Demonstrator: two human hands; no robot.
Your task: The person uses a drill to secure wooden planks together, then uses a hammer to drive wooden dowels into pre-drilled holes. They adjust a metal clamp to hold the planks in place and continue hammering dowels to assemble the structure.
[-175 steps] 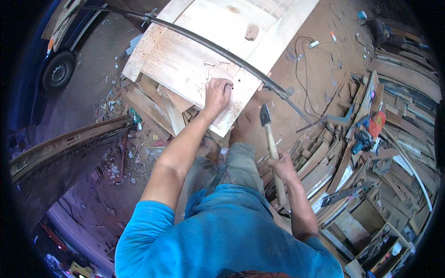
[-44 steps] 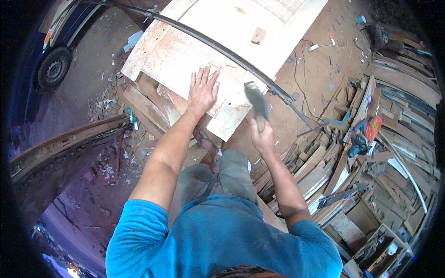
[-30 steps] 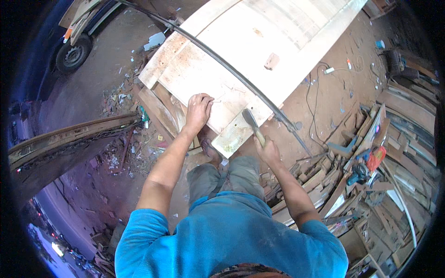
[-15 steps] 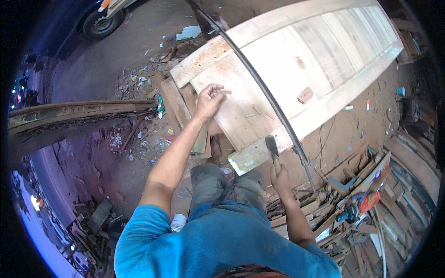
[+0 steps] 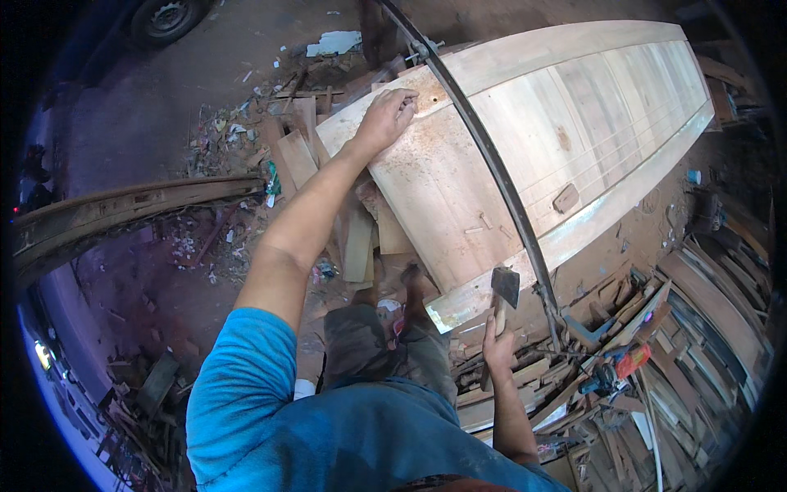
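A large pale wooden door panel (image 5: 443, 176) lies in front of me, its frame rails along both long sides. My left hand (image 5: 389, 120) is at the far rail beside a small dark hole, fingers closed in a pinch. The small wooden peg seen in them earlier is hidden now. My right hand (image 5: 498, 348) grips the wooden handle of a hatchet (image 5: 506, 285), its dark blade raised over the near rail. Several small wooden pegs (image 5: 486, 220) lie loose on the panel, with a flat brown wood block (image 5: 566, 198) farther right.
A long dark metal bar clamp (image 5: 484, 156) crosses over the panel. Scrap wood (image 5: 689, 353) and a red-and-blue power tool (image 5: 616, 367) lie at the right. A rusty metal beam (image 5: 139, 201) juts in from the left. Offcuts (image 5: 358, 246) and litter lie near my feet.
My left hand has moved from the panel's near-left end up to the far rail. The hatchet has turned so its blade shows broadside. My view has shifted slightly.
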